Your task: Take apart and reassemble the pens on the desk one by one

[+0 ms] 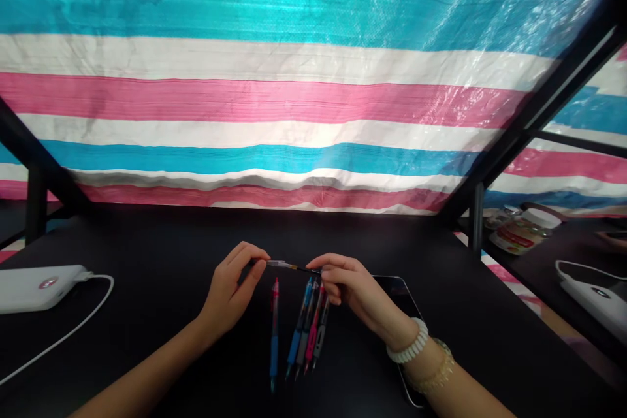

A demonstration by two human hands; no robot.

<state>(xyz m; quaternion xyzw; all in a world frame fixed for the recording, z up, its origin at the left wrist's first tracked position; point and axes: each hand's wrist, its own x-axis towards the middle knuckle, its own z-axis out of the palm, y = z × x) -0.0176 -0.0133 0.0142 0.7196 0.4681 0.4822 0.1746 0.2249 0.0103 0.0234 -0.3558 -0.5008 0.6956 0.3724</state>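
Observation:
Between thumb and fingers, my left hand (236, 284) pinches the end of a clear pen barrel (280, 264). My right hand (353, 287) grips a thin dark pen refill (306, 269) at its other end. The two parts lie in one line, level above the table; exactly how they join is too small to tell. Just below, a pen with a pink top and blue grip (274, 336) lies alone. To its right several click pens with blue, grey and pink grips (307, 333) lie side by side, their upper ends close to my right fingers.
On the black table (171, 241), a white power bank (42, 287) with a white cable (93, 323) sits at left. A phone (399, 294) lies partly under my right forearm. Black frame bars (490, 163) and a striped sheet (274, 98) stand behind; a lidded jar (524, 232) is at right.

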